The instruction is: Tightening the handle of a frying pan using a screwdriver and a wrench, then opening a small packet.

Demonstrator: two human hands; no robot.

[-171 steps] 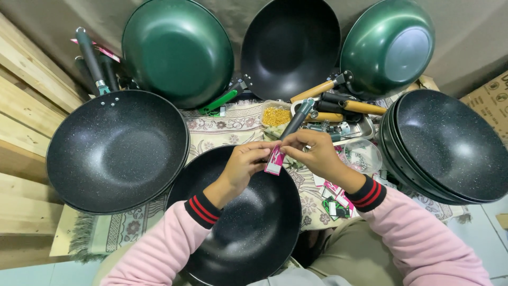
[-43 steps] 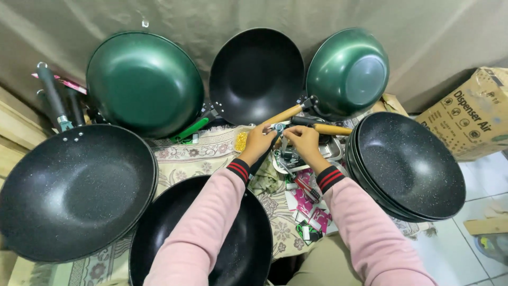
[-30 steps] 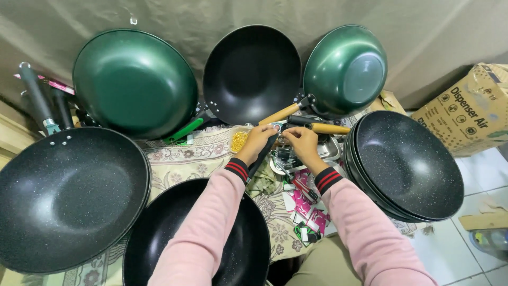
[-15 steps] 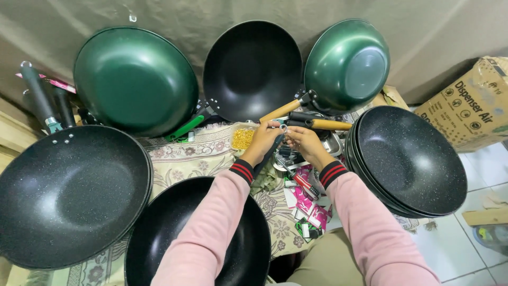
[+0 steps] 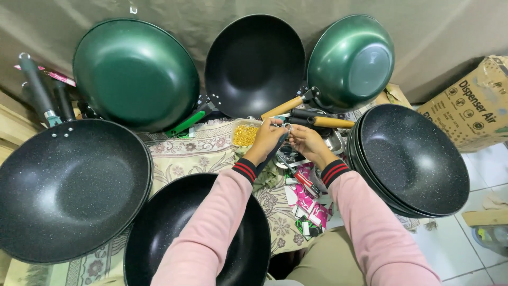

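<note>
My left hand (image 5: pixel 266 140) and my right hand (image 5: pixel 308 142) meet over the patterned cloth (image 5: pixel 185 156), fingertips together. Between them lies the dark handle (image 5: pixel 276 153) of the black wok (image 5: pixel 196 233) that rests closest to me. My left hand is closed around the handle's end. My right hand's fingers pinch a small metal ring (image 5: pixel 286 126) at that end. Just left of my hands is a small clear tub of yellow pieces (image 5: pixel 244 135). Pink packets (image 5: pixel 307 197) lie below my right wrist.
Two green woks (image 5: pixel 135 74) (image 5: pixel 352 61) and a black wok (image 5: pixel 254 63) lean on the back wall. A big speckled wok (image 5: pixel 69 185) lies left, a stack of speckled woks (image 5: pixel 413 159) right. Wooden-handled parts (image 5: pixel 328 122) lie behind my hands. A cardboard box (image 5: pixel 471 106) stands far right.
Earlier my hands held the handle with a pink label close over the near wok. They have since reached farther out and stayed almost still over the last half second.
</note>
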